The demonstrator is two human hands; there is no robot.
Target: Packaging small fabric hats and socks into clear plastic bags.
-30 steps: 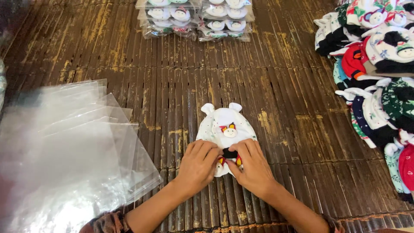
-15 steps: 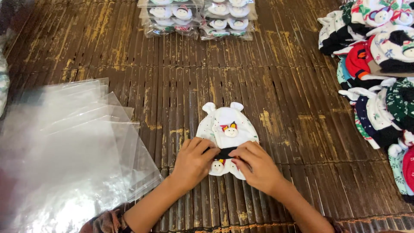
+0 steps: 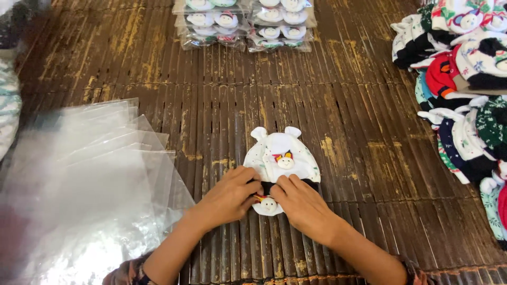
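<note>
Both hands rest side by side on a small stack of baby caps [image 3: 282,158] lying on the slatted bamboo floor [image 3: 348,126]. The left hand [image 3: 228,198] has its fingers curled, pressing the near edge of the caps; the right hand [image 3: 302,205] lies flatter, fingertips on the same edge. Just left of the left hand lies a fan of clear plastic bags [image 3: 90,184]. Well beyond the hands sit bagged caps [image 3: 245,24]; far right, a heap of loose caps [image 3: 465,89].
</note>
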